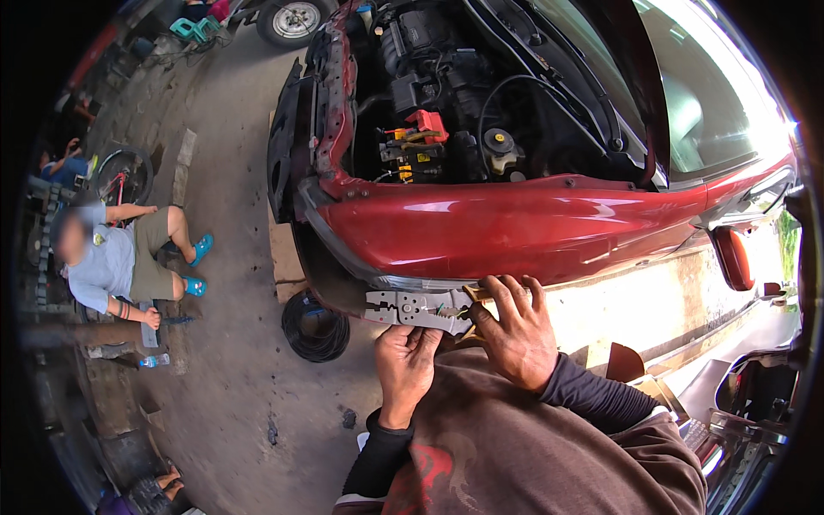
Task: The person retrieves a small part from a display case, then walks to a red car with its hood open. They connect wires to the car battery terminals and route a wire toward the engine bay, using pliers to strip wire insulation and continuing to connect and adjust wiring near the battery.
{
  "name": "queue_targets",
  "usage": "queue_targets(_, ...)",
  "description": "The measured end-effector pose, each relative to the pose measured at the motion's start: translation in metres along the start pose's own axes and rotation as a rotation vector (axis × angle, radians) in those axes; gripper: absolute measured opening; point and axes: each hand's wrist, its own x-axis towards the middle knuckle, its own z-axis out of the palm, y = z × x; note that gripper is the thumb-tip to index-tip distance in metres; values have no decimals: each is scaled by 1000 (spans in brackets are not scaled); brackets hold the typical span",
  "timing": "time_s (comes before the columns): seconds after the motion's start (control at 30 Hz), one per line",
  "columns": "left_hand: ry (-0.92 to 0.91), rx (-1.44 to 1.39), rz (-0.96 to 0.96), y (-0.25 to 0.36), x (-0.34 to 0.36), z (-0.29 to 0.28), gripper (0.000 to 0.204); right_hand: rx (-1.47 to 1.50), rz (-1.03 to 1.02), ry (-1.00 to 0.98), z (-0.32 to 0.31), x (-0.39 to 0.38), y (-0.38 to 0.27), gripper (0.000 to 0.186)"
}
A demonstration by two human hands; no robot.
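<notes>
My right hand (521, 339) is closed around the yellow handles of a pair of wire strippers (412, 309), held in front of my body near the car's front corner. The flat grey head of the tool points left. A small greenish piece, perhaps wire, shows in the opening near its handles. My left hand (403, 375) is closed in a pinch, with thumb and fingertips against the lower edge of the tool. What these fingertips grip is hidden.
A red car (481, 227) stands ahead with its engine bay exposed and a battery (416, 159) with a red cover inside. On the concrete floor (215, 343) lies a coil of black cable (315, 329). A person (112, 262) sits at the left, beside a bicycle wheel (126, 174).
</notes>
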Motion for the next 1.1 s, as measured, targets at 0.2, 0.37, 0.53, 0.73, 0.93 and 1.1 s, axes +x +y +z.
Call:
queue_targets(0.2, 37, 95, 12, 7, -10, 3, 18, -24, 18, 50, -8, -8, -4, 37)
queue_targets(0.37, 17, 81, 38, 10, -14, 7, 19, -18, 22, 62, -12, -13, -5, 39)
queue_targets(0.53, 29, 128, 84, 10, -16, 12, 21, -14, -5, 55, -14, -15, -1, 40)
queue_targets(0.73, 69, 144, 68, 7, -15, 21, 15, 0, -15, 56, -12, -14, 6, 39)
queue_targets(0.93, 25, 6, 14, -1, -13, 28, 17, 149, 39, -119, -6, -14, 16, 26)
queue_targets(1.1, -127, 411, 206, -14, -13, 25, 20, 758, 210, -292, -10, -33, 29, 36)
